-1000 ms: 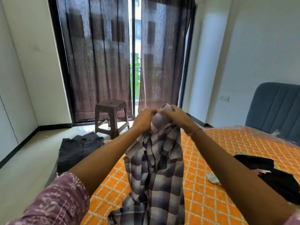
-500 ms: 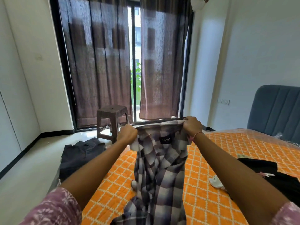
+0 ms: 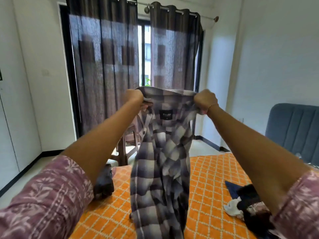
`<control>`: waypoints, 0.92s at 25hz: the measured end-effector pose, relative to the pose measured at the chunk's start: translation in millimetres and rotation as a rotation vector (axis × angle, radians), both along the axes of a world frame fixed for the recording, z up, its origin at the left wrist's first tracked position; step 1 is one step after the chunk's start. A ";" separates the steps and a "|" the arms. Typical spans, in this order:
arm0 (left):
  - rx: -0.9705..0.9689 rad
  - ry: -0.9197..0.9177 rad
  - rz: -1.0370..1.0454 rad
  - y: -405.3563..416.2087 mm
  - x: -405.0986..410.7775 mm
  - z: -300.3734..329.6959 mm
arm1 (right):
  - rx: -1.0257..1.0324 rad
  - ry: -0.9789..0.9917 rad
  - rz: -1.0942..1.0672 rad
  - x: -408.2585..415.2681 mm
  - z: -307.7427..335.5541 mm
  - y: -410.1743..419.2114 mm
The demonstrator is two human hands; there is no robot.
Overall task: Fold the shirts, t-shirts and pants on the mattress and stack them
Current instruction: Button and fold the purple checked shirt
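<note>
From my remote seat, several things are difficult to read: the small black label [image 3: 165, 114] under the collar has letters too blurred for me, the lower end of the plaid shirt [image 3: 161, 163] is cut by the bottom edge, and the brown stool [image 3: 128, 144] stands mostly hidden behind the shirt and the left forearm. A dark garment [image 3: 104, 184] lies half covered below the left arm, and I cannot tell what kind it is. Under the grip I see the mattress [image 3: 207, 183] with an orange cover in white diamond pattern; to the right of the hanging cloth, a pile of dark clothes [image 3: 250, 206] with some white piece rests on it, partly behind the right arm. Beyond the hands stand dark curtains [image 3: 107, 66] over a glass door, white walls, and a blue headboard [image 3: 293, 131] far to the right. The left hand [image 3: 133, 98] and the right hand [image 3: 205, 100] are both clenched on the collar area of the shirt, well apart, with the top edge stretched between them. The shirt hangs straight down from the two fists, above the mattress.
</note>
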State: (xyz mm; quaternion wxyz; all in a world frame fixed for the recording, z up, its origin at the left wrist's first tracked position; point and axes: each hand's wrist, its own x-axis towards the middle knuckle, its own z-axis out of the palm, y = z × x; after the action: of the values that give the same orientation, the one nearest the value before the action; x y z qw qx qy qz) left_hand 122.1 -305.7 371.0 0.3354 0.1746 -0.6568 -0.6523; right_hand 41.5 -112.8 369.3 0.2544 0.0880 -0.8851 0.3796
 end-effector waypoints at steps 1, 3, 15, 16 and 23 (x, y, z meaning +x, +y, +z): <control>-0.022 0.005 0.012 1.6 3.7 5.3 | -0.069 -0.006 0.012 -0.9 9.0 -2.3; -0.084 0.046 0.054 5.2 11.8 10.8 | -0.335 -0.030 0.127 -0.7 19.7 -5.1; -1.017 -0.433 -0.090 -26.0 44.6 33.2 | -0.079 -0.658 0.795 48.9 53.0 -2.8; -1.051 -0.551 -0.166 -31.7 50.0 30.7 | 0.020 -0.703 0.829 48.1 45.8 -2.2; -0.828 -0.919 -0.441 -51.6 13.7 -54.1 | 0.275 -0.985 0.619 -5.8 -52.8 -40.8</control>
State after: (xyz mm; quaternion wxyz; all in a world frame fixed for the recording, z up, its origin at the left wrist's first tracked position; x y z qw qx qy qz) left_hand 135.8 -357.2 316.9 -0.0816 0.1532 -0.9504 -0.2579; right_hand 35.8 -153.5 316.5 -0.3220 0.1878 -0.8731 0.3142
